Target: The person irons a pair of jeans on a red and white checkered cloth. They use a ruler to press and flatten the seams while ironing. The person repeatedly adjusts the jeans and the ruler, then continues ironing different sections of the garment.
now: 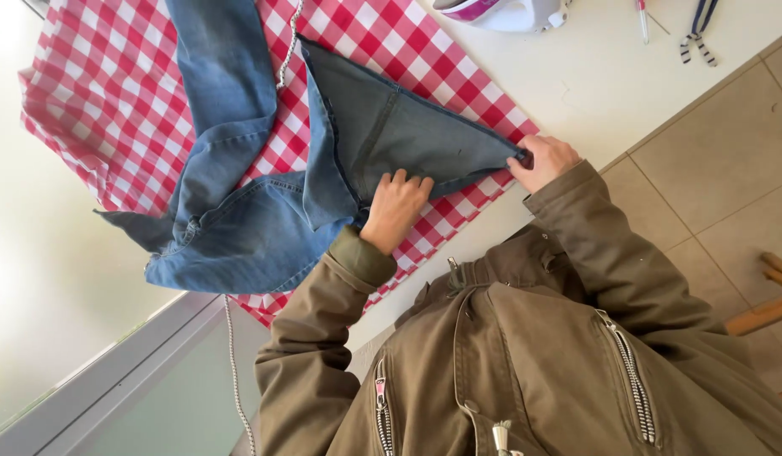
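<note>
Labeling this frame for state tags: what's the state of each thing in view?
jeans: spread on cloth, one leg folded to a point
left hand: pressed flat on the fold
right hand: pinching the tip of the fold
checked cloth: lying flat, rumpled at its edges
iron: lying on table, untouched
pliers: lying loose, handles apart
jacket: worn, zipped

The left hand [394,208] presses on the jeans [382,135] while the right hand [543,160] pinches their hem corner.
</note>
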